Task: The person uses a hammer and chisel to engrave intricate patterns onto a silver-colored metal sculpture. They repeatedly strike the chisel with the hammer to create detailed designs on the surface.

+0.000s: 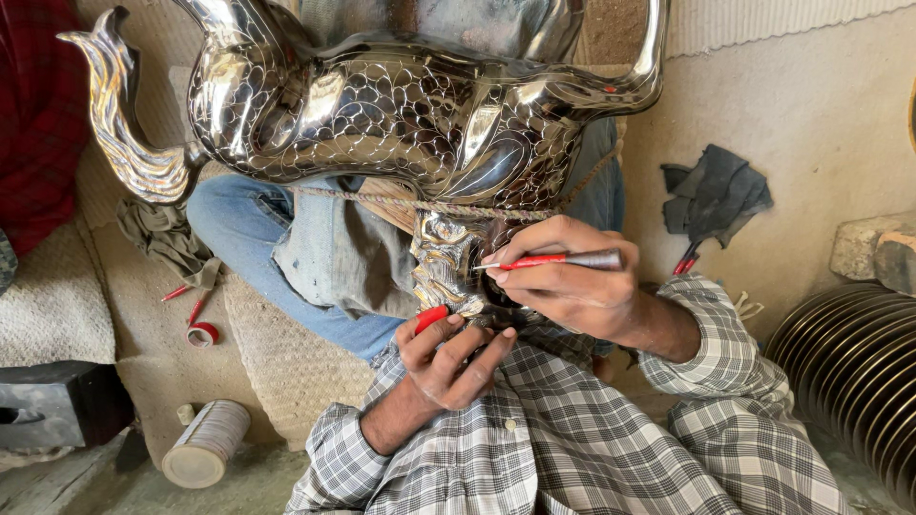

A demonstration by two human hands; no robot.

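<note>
Red-handled graver (558,259) against engraved metal sculpture (401,105)

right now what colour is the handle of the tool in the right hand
Red, with a grey metal end; the tool shows in the head view.

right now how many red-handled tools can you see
5: one red-handled engraving tool in the right hand, one in the left hand, two by the red tape ring, one under the dark rag. Others may be hidden.

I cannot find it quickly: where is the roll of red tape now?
In the head view, the roll of red tape lies on the floor at the left, beside two red-handled tools, under the olive cloth.
</note>
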